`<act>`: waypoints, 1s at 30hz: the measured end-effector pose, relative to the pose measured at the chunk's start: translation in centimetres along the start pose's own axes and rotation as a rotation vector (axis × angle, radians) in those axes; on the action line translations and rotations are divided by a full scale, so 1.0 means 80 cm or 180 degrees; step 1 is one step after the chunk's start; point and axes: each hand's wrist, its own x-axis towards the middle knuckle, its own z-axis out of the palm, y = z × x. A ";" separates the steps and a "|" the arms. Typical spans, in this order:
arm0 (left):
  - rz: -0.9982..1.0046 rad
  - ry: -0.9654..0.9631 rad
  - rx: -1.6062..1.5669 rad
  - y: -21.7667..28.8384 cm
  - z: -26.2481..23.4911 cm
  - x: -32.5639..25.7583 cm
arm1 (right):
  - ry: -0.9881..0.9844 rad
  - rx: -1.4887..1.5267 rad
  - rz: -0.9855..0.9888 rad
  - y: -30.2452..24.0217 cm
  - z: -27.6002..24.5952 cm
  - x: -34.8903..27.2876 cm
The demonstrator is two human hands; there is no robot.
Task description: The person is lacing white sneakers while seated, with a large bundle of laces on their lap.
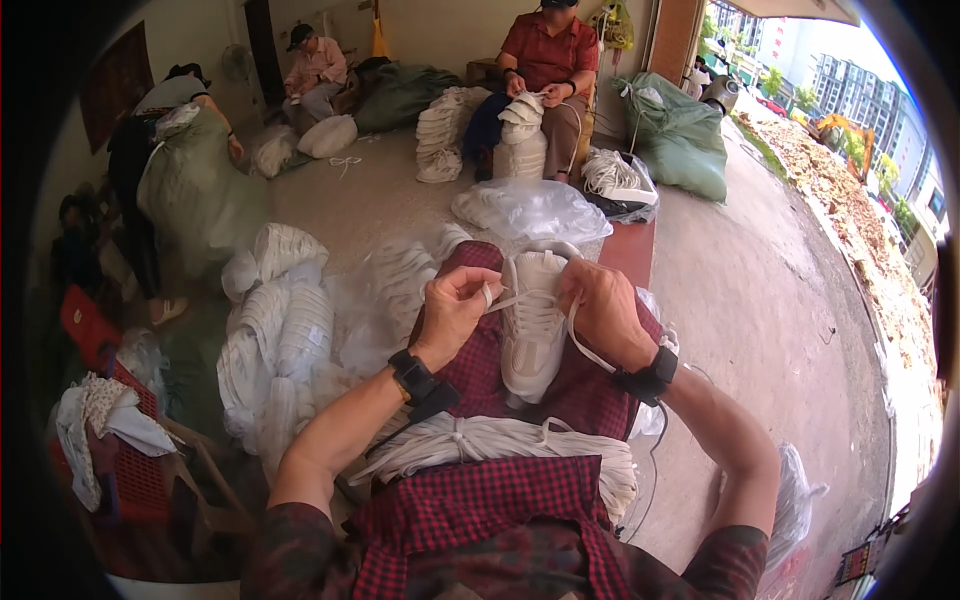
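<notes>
A white shoe rests on my lap between my knees, toe toward me, its laces running criss-cross up the front. My left hand is at the shoe's left side, thumb and fingers pinched on a lace end. On the other side, my right hand is closed near the top eyelets, with a lace hanging down from it; its fingertips are partly hidden. Across my lap, nearer to me, lies a thick bundle of white shoelaces over a red-and-black checked cloth.
Plastic-wrapped stacks of white shoe parts stand to my left, by a red chair with cloths. Ahead, a seated person handles a shoe beside a box of laces. Large green sacks stand farther off. A clear plastic bag lies right.
</notes>
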 end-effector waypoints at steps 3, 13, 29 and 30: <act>0.0003 0.0006 0.0009 0.001 -0.001 0.001 | -0.0148 0.0544 0.0590 -0.006 -0.008 0.007; 0.0417 0.0002 0.0525 -0.005 0.007 0.009 | -0.0339 0.0523 0.0413 0.006 -0.015 0.008; 0.0957 -0.1389 0.2470 0.072 0.008 0.037 | -0.0609 0.0377 -0.0327 0.034 -0.005 0.020; 0.0967 -0.1400 0.2440 0.073 0.003 0.046 | -0.0637 0.0023 -0.0607 0.034 -0.003 0.024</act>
